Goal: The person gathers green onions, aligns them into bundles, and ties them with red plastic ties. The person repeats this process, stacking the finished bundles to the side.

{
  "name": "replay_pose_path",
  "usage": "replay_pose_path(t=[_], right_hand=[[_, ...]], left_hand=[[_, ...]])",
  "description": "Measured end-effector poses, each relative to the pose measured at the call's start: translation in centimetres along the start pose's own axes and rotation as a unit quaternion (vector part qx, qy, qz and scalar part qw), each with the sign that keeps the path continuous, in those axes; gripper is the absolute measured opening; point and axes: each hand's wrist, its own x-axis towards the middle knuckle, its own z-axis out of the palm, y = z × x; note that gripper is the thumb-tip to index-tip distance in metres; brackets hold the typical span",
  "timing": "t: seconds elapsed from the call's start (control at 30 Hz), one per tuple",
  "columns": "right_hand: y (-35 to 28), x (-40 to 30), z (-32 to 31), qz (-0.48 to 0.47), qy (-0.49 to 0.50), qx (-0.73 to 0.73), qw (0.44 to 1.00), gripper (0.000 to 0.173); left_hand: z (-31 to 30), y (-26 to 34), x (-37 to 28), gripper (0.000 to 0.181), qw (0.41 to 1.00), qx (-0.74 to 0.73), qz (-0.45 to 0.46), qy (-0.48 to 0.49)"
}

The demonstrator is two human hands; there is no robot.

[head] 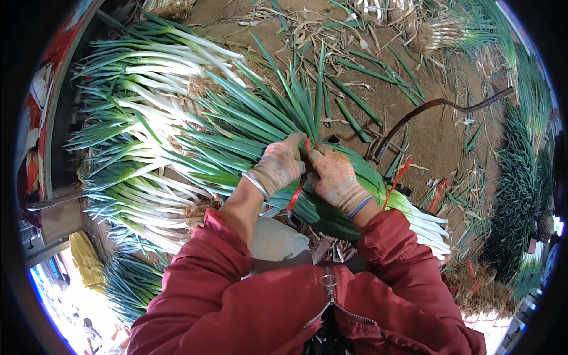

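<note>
A large bundle of long green onions (248,120) lies across in front of me. Its leaves fan to the upper left, and its white stalk ends (426,224) point to the lower right. A red tie (296,195) wraps the leafy part. My left hand (280,162), in a striped knit glove, pinches the tie on top of the bundle. Beside it my right hand (335,175), gloved alike, grips the tie from the other side, its fingertips partly hidden. A second red tie (397,182) circles the bundle near the white stalks.
Loose green onions with white stalks (151,106) are heaped at the left. A bent metal bar (417,111) rises beyond the bundle. Cut leaves (359,111) and dry husks litter the soil. More onions (517,186) stand along the right side; a yellow cloth (86,259) lies lower left.
</note>
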Motion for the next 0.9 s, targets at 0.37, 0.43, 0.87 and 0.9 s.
replay_pose_path(t=[0.37,0.43,0.87,0.9], right_hand=[[1.2,1.7,-0.8,0.030,-0.253,0.274,0.927,0.034],[2.6,2.1,0.7,0.028,-0.231,0.293,0.928,0.035],[0.6,0.5,-0.6,-0.071,-0.059,0.082,0.992,0.019],[0.9,-0.2,-0.2,-0.085,-0.074,0.044,0.993,0.016]], left_hand=[[0.2,-0.4,-2.3,0.034,0.994,0.099,0.051,-0.005],[0.6,0.0,-1.9,0.029,0.993,0.099,0.056,0.009],[1.0,0.1,-1.7,0.019,0.959,0.240,0.079,0.126],[0.9,-0.5,-1.0,0.020,0.971,0.213,0.049,0.097]])
